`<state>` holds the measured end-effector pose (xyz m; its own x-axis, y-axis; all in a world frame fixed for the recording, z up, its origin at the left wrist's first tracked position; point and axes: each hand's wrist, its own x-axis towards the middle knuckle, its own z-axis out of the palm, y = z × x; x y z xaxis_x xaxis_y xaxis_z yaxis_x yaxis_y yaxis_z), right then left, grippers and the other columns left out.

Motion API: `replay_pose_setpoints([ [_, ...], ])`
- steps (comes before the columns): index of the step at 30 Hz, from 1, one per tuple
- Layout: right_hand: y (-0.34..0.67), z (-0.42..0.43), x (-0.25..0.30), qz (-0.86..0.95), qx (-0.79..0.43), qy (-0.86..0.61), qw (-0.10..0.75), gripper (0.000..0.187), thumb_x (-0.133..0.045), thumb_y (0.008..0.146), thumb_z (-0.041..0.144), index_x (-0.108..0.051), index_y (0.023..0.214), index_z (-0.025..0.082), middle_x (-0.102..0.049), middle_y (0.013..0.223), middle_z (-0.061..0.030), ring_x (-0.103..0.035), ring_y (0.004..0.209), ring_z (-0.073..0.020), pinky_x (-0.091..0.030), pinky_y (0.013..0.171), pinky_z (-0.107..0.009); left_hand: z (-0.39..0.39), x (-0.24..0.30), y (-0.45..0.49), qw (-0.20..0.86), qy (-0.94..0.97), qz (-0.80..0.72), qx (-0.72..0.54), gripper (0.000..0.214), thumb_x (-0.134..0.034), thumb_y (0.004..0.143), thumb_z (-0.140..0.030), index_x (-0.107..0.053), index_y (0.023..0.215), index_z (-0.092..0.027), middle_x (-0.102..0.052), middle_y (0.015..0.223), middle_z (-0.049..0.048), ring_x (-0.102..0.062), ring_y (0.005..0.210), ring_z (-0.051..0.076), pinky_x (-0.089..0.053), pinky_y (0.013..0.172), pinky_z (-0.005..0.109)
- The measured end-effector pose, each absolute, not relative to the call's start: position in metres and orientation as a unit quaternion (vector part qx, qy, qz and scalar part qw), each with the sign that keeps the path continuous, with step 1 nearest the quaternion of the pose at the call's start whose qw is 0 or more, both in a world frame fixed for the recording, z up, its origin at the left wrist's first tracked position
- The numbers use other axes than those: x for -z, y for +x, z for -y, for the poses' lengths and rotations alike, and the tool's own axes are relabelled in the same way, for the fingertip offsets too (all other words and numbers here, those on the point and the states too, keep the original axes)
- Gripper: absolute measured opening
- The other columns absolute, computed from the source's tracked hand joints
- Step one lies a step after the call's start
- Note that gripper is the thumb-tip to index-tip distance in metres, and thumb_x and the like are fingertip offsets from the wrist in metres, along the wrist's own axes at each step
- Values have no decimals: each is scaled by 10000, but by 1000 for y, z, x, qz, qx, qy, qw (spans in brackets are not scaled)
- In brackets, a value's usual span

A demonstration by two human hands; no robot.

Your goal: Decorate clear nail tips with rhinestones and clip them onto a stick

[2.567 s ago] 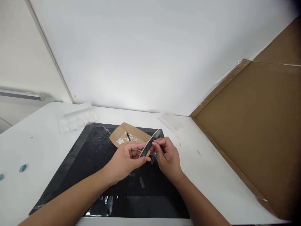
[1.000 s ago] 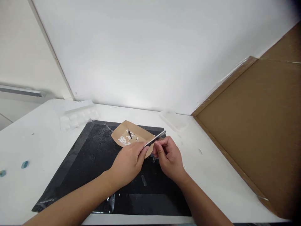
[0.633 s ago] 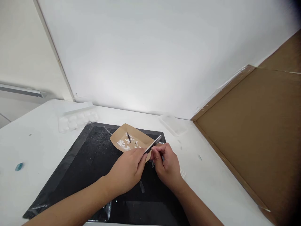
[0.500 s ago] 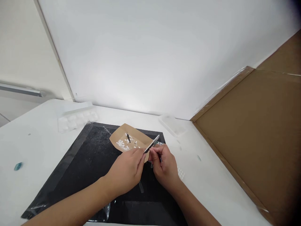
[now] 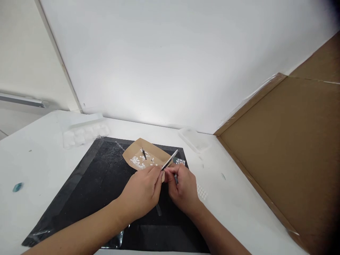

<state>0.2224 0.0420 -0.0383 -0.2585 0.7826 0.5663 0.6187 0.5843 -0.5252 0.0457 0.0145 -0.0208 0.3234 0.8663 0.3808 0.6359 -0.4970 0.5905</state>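
Over a black mat (image 5: pixel 92 184), my left hand (image 5: pixel 142 191) is closed on a thin grey nail file (image 5: pixel 170 160) that slants up to the right. My right hand (image 5: pixel 182 189) is pinched on a small clear nail tip held against the file; the tip is mostly hidden by my fingers. Just behind my hands lies a brown paper piece (image 5: pixel 145 156) with several small white bits and a short dark object on it. Another clear nail tip (image 5: pixel 158 209) lies on the mat below my hands.
A clear plastic compartment tray (image 5: pixel 82 132) sits at the back left, a clear lid (image 5: pixel 193 139) at the back right. A cardboard sheet (image 5: pixel 287 148) leans along the right side. A white dotted sticker sheet (image 5: pixel 202 192) lies right of the mat. A teal bit (image 5: pixel 17 187) lies far left.
My hands have drawn closer together and slightly toward me. The file has turned from flat-on to edge-on and sticks out less above my fingers. The view has shifted a little.
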Motion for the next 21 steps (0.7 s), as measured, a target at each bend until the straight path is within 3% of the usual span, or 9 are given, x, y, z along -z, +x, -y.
replay_pose_setpoints([
  [15, 219, -44, 34, 806, -45, -396, 438, 103, -547, 1013, 222, -551, 911, 238, -671, 726, 24, -640, 644, -177, -449, 732, -357, -15, 21, 43, 167, 802, -463, -338, 236, -384, 1055, -186, -516, 860, -199, -599, 807, 38, -566, 720, 199, -396, 664, 331],
  [21, 219, -44, 33, 795, -10, -400, 456, 95, -559, 1009, 190, -536, 928, 235, -666, 708, 36, -643, 633, -168, -434, 745, -356, -15, 20, 44, 188, 800, -450, -350, 211, -387, 1064, -178, -536, 916, -191, -616, 853, 48, -588, 787, 208, -431, 729, 346],
])
